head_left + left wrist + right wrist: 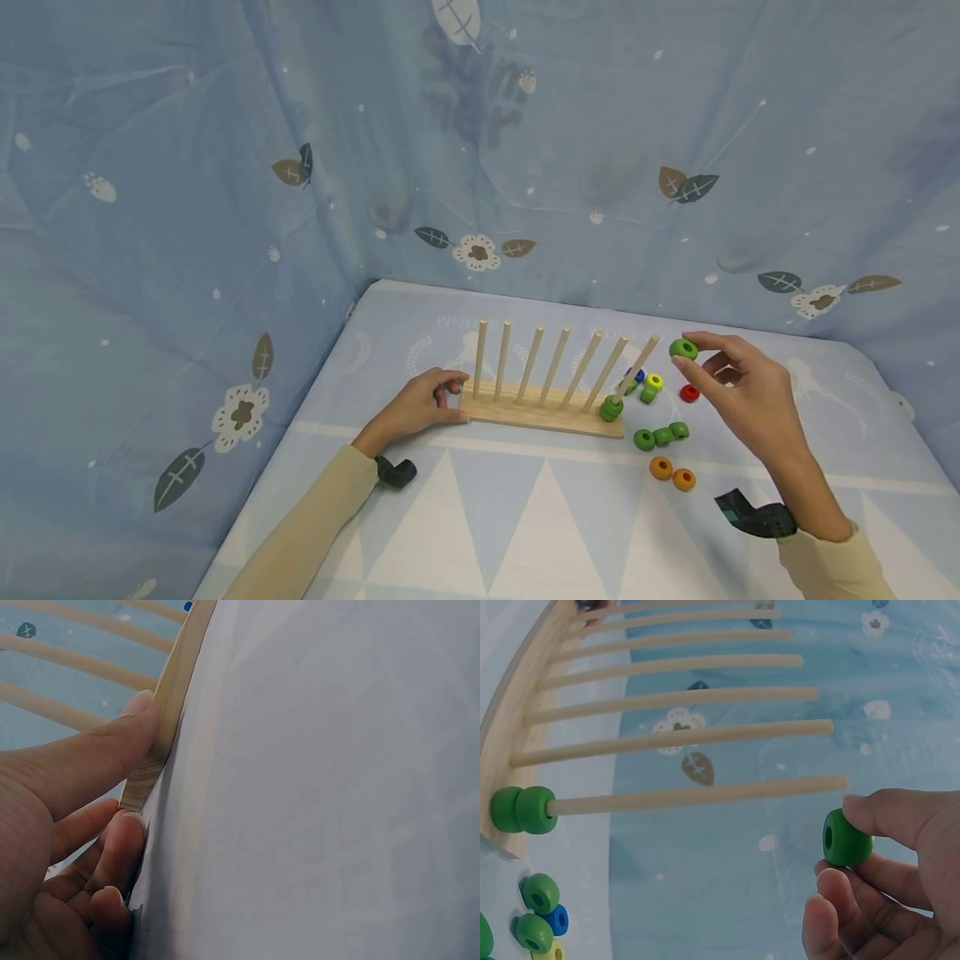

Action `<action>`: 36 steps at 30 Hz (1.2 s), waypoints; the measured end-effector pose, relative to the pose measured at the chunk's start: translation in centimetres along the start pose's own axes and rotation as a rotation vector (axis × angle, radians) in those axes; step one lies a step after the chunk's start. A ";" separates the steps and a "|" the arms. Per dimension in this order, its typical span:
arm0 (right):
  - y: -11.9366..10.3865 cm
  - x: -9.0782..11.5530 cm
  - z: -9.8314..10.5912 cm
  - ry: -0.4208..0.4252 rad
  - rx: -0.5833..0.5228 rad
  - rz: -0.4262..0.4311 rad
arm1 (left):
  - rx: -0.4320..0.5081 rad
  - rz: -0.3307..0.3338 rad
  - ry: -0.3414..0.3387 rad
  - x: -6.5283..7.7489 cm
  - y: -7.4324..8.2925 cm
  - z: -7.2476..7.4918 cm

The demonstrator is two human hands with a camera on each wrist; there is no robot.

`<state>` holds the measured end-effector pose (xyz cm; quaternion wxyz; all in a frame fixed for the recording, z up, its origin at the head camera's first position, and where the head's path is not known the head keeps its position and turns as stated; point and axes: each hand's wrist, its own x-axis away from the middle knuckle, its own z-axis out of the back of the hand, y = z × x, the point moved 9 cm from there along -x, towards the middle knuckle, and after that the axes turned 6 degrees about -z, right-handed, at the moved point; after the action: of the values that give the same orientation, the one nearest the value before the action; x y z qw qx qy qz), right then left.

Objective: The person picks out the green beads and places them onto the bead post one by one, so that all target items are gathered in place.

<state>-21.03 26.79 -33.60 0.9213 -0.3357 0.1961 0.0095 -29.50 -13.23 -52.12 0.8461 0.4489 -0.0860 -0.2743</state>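
Note:
A wooden peg rack with several upright pegs stands on the table. My left hand grips its left end; in the left wrist view the thumb presses along the base's edge and the other fingers curl by the end. My right hand pinches a green bead between thumb and fingers, its hole visible. That bead is held near the top of the rightmost peg, apart from it. Two green beads sit stacked at the bottom of this peg.
Right of the rack lie three green beads in a row, two orange beads nearer me and a red bead. Behind the rightmost peg are a yellow bead, a blue bead and more green ones. A patterned blue curtain surrounds the table.

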 end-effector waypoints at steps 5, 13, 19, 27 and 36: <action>-0.3 -0.1 0.0 0.003 -0.009 0.006 | -0.003 -0.007 0.004 -0.1 0.0 0.0; -0.7 -0.5 -0.1 0.009 -0.007 0.011 | -0.015 -0.007 0.004 -0.1 0.0 0.2; -0.9 -0.7 -0.1 0.007 -0.010 0.008 | -0.014 -0.021 0.008 0.0 0.1 0.2; -1.3 -0.9 -0.1 0.006 -0.021 0.018 | -0.008 -0.016 0.005 0.0 0.1 0.1; -1.9 -0.9 0.0 0.028 -0.044 0.049 | -0.015 -0.016 0.002 0.0 0.0 0.0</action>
<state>-21.62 25.43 -32.14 0.9103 -0.3511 0.2171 0.0315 -29.54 -13.28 -52.13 0.8475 0.4433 -0.0794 -0.2810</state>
